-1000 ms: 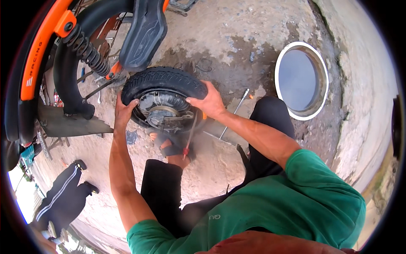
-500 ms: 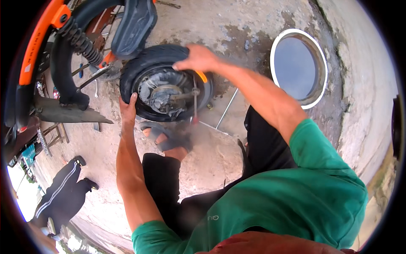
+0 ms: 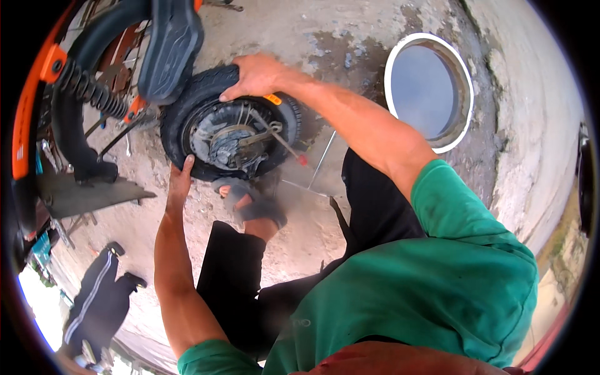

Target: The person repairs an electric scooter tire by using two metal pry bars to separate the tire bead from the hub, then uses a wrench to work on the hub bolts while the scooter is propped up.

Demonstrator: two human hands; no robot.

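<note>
A black scooter wheel (image 3: 172,128) with a grey, dirty metal hub (image 3: 215,139) is between my two hands on the ground. My right hand (image 3: 257,74) grips the far side of the tyre, thumb on the sidewall beside a yellow label (image 3: 272,99). At the near left edge, my left hand (image 3: 181,178) holds the tyre with its thumb up along the side; its other fingers are mostly hidden. Across the hub's right side lies a thin rod (image 3: 284,142) with a red end. Both forearms are bare below green sleeves.
An orange and black scooter frame with a coil shock absorber (image 3: 94,90) stands at the left. A round white-rimmed basin of water (image 3: 464,128) is at the right. Thin metal rods (image 3: 322,159) lie near my leg. Another person's dark trousered legs (image 3: 103,300) show at lower left.
The wheel has turned slightly counterclockwise under my hands: the label has moved up and left, and the rod's red end has swung right. The whole view has shifted a little.
</note>
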